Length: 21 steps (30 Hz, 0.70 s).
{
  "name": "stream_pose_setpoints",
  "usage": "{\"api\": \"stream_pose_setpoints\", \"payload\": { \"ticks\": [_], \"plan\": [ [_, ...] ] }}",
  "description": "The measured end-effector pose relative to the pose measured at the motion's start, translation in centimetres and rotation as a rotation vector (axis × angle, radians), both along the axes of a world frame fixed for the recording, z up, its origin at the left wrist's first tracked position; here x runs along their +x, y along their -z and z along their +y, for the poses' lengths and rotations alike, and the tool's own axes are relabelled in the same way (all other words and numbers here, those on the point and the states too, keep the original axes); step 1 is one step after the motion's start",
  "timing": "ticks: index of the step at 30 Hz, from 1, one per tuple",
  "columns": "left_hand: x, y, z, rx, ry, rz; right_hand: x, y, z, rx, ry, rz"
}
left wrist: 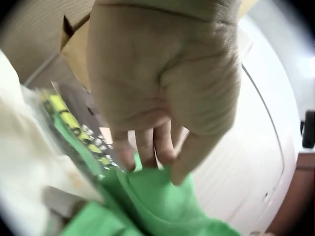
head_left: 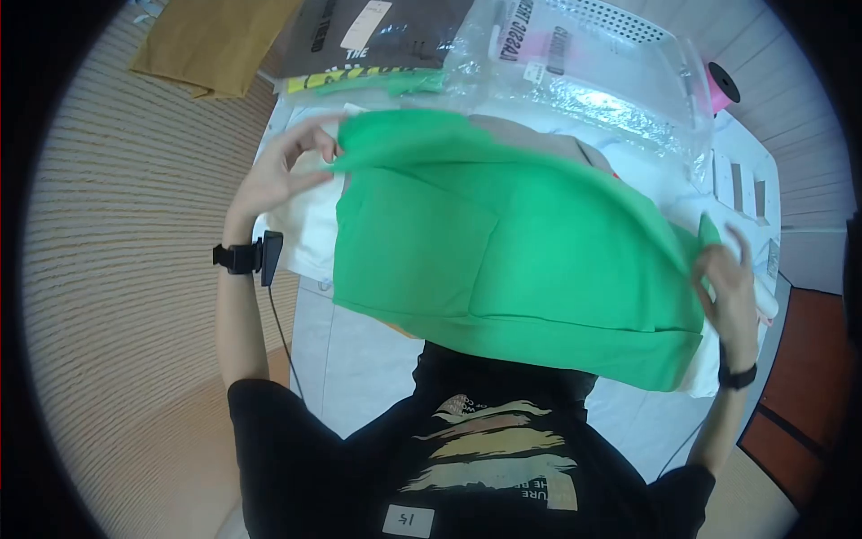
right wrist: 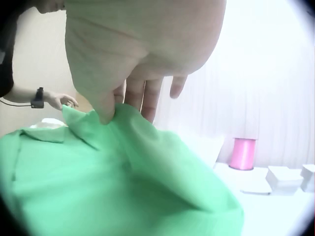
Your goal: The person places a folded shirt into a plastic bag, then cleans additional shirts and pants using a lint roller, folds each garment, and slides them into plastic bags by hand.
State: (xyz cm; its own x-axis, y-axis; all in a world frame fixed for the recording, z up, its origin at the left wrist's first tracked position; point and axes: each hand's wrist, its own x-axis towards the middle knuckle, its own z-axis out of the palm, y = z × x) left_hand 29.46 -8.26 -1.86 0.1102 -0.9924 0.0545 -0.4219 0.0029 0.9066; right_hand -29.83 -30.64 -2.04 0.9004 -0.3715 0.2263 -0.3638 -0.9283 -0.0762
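A wide piece of green cloth (head_left: 557,251), creased along fold lines, stretches between both hands in front of the body. My left hand (head_left: 285,169) pinches its upper left corner, thumb against fingers; in the left wrist view the fingertips close on the green edge (left wrist: 162,182). At the other end, my right hand (head_left: 727,283) pinches the cloth's right edge. The right wrist view has the thumb and fingers on a raised ridge of the cloth (right wrist: 113,167), which hangs below them. White cloth (head_left: 310,229) and a grey piece (head_left: 525,135) show from under and behind the green cloth.
Behind the cloth lie a dark garment in clear plastic (head_left: 404,36) and a clear plastic package (head_left: 584,85) near a white perforated basket (head_left: 620,20). A pink spool (head_left: 720,87) stands far right. A brown bag (head_left: 211,40) is at the upper left. The white table (head_left: 346,364) extends beneath.
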Motion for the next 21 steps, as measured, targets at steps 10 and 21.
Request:
{"api": "stream_pose_setpoints", "payload": {
  "ticks": [10,21],
  "plan": [
    [-5.5,4.8,-3.9,-0.154,-0.049,-0.821,-0.2,3.6,3.5,-0.003,0.064,0.14],
    [-2.6,0.8,-8.6,-0.005,-0.051,-0.671,-1.0,0.4,0.2,0.146,-0.023,-0.092]
  ]
}}
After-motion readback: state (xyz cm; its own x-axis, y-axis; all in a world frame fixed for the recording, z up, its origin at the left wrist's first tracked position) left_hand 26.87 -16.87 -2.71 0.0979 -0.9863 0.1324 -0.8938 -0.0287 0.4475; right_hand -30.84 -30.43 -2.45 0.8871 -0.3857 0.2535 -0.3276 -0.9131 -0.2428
